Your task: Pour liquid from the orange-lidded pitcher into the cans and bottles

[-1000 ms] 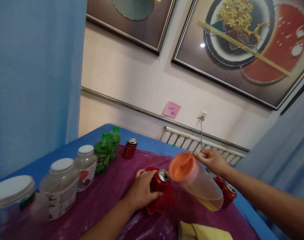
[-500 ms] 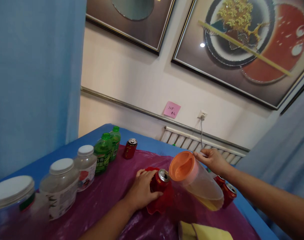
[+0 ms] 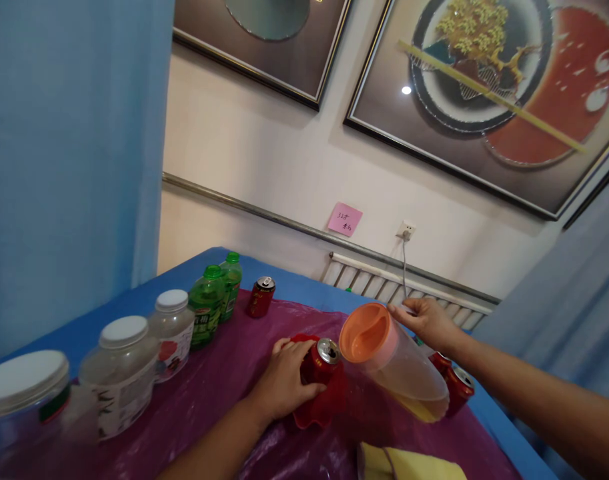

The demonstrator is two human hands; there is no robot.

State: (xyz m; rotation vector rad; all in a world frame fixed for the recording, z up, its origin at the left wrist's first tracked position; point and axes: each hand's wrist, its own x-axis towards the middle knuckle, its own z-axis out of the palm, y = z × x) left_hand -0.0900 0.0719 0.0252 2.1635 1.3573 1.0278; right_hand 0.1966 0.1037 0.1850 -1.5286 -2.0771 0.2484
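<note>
My left hand (image 3: pixel 283 383) grips a red drink can (image 3: pixel 320 361) that stands on a red wavy-edged dish (image 3: pixel 318 413) on the purple cloth. My right hand (image 3: pixel 427 321) holds the handle of a clear plastic pitcher (image 3: pixel 399 370) with an orange lid. The pitcher is tilted, its lid just right of the can's top, and some yellow liquid lies in its lower side. The handle itself is hidden behind the pitcher.
Along the left stand three white-lidded jars (image 3: pixel 121 373), two green bottles (image 3: pixel 207 313) and another red can (image 3: pixel 261 296). Two red cans (image 3: pixel 457 387) sit behind the pitcher. A yellow cloth (image 3: pixel 409 465) lies at the near edge. The blue table (image 3: pixel 304 287) meets the wall and radiator.
</note>
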